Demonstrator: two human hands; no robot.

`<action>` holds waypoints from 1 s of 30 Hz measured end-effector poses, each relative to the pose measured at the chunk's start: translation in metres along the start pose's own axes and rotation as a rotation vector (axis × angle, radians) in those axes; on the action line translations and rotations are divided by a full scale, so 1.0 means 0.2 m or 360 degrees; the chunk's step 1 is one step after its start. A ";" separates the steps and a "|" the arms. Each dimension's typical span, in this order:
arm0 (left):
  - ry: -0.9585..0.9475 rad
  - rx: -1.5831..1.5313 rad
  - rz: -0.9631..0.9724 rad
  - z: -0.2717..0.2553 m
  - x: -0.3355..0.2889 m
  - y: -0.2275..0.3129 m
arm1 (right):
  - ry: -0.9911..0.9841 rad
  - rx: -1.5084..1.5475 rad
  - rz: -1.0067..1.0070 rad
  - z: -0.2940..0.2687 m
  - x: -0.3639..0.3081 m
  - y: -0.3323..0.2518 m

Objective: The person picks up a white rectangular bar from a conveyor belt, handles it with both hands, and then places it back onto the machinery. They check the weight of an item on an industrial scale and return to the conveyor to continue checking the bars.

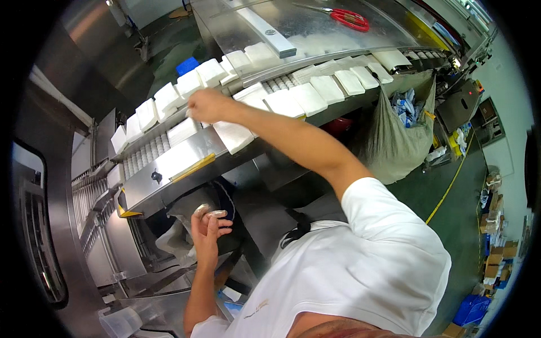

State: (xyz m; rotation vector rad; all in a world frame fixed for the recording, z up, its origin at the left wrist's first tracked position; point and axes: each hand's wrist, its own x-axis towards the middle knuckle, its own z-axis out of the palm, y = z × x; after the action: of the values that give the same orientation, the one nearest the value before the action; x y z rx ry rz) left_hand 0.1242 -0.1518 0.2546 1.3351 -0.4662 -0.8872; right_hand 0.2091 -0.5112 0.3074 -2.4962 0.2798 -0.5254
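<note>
My right hand (207, 106) reaches across the conveyor (149, 155), closed with its fingertips pointing down beside a white folded paper stack (183, 131). What those fingers hold, if anything, is hidden. Another white stack (233, 137) lies under my right wrist, jutting over the metal front edge. Several similar stacks stand in a row (167, 97) along the far ledge. Below the conveyor, my left hand (208, 228) is raised with its fingers loosely bent and apart, holding nothing visible. Pale wrapping covers some of its fingertips.
Red-handled scissors (349, 19) lie on the metal table behind. More white stacks (327, 89) line the near edge to the right. A cloth sack (397, 135) with blue and white scraps hangs there. A blue block (187, 66) is behind the far row.
</note>
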 end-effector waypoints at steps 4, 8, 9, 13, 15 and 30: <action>-0.0023 0.0038 0.0039 -0.02 0.00 0.00 | -0.0312 -0.0115 0.0124 0.24 0.15 -0.07; -0.0064 0.0069 0.0056 -0.01 0.00 0.00 | -0.0495 -0.0209 0.0441 0.47 0.27 -0.03; -0.0070 0.0088 0.0057 0.00 0.00 0.00 | -0.0506 -0.0179 0.0550 0.51 0.28 -0.04; -0.0093 0.0071 0.0068 0.01 0.00 0.00 | -0.0306 -0.0143 0.1037 0.59 0.29 -0.11; -0.0042 0.0036 0.0052 -0.03 -0.03 -0.03 | -0.0272 -0.0002 0.1087 0.60 0.26 -0.24; -0.0119 -0.0372 0.0174 -0.09 -0.01 -0.02 | -0.0310 0.1930 0.0567 0.03 -0.04 -0.42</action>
State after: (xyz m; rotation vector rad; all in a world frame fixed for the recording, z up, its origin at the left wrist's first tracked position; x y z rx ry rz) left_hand 0.1353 -0.1390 0.2464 1.0565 -0.4735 -0.8749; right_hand 0.2118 -0.4370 0.3493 -1.2634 0.2192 -0.1818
